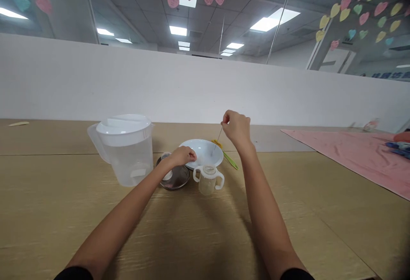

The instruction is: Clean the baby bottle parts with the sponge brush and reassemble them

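My right hand [237,128] is raised above the right side of a white bowl [218,160]. Its fingers pinch a thin, straight rod [219,135] that slants down into the bowl. At the bowl's left rim, my left hand [183,156] has its fingers curled together; whatever they hold, if anything, is hidden. A small clear baby bottle [207,182] with two white handles and an uncovered top stands just in front of the bowl. Under my left wrist lies a round metal dish [179,180] with a white part [167,175] in it, partly covered by my arm.
A large clear pitcher [128,160] with a white lid stands on the left. A brush with a green handle [231,160] and yellow head lies behind the bowl. Pink cloth [355,151] covers the right of the table. A white wall [173,87] rises behind.
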Motion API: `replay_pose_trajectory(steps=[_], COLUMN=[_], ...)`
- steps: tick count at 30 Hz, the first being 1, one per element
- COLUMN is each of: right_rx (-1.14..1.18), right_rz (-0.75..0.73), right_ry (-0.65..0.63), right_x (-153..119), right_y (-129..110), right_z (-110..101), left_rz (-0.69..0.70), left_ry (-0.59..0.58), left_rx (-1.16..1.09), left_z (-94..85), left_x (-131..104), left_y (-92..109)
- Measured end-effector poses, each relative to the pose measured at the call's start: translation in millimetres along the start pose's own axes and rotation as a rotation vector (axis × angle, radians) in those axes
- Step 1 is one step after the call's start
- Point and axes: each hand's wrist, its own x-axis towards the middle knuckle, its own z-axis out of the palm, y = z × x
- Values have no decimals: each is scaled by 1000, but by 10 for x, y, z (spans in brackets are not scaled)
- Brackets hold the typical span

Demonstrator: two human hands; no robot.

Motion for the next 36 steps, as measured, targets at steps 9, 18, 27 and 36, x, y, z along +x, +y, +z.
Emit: replay_pose_trajectory(steps=[9,18,27,36], right_rx=[-195,255,258,155], right_rz=[8,-220,-315,-314], right_ry=[-384,-511,-528,-537], right_x=[-28,-142,-462,-430], right_y=[98,-50,-219,-184], right_z=[203,-242,-686,-610], left_rz=[32,142,233,122], left_ry=[113,227,100,109], left_rx=[-300,-428,-264,90], left_z=[-301,-668,-598,-681], left_x=[-2,-254,-345,-374], left_y=[219,741,947,823])
